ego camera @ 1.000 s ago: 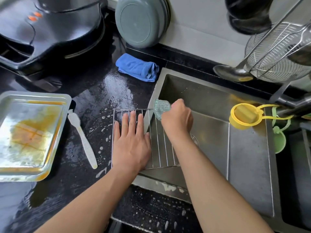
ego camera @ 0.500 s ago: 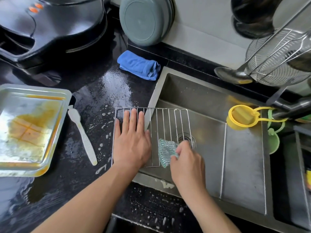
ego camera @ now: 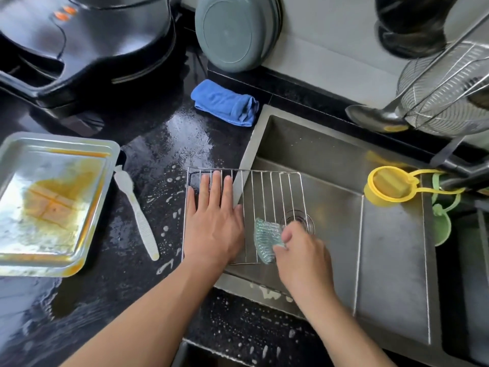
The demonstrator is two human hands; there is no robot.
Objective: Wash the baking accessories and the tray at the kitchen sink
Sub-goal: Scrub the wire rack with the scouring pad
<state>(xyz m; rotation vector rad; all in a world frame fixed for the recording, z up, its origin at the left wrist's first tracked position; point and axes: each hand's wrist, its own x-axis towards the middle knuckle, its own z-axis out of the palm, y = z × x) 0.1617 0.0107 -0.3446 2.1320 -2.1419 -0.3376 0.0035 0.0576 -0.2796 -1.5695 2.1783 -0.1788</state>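
Observation:
A wire baking rack [ego camera: 275,192] lies half on the wet black counter and half over the steel sink [ego camera: 391,260]. My left hand [ego camera: 214,223] presses flat on the rack's left part, fingers straight. My right hand [ego camera: 301,250] grips a pale green scrubber [ego camera: 264,241] against the rack's near right bars, above the drain. A greasy metal tray [ego camera: 50,202] with orange residue sits on the counter at the left. A white silicone brush [ego camera: 137,215] lies between tray and rack.
A blue cloth [ego camera: 225,103] lies behind the rack. A black appliance [ego camera: 87,41] fills the back left, a grey bowl [ego camera: 235,30] leans on the wall. A yellow strainer [ego camera: 389,186] and faucet hang over the sink's right side; a wire skimmer [ego camera: 444,99] hangs above.
My right hand drew the scrubber from the rack's far edge down to its near edge, then shifted slightly. My left hand stays pressed on the rack.

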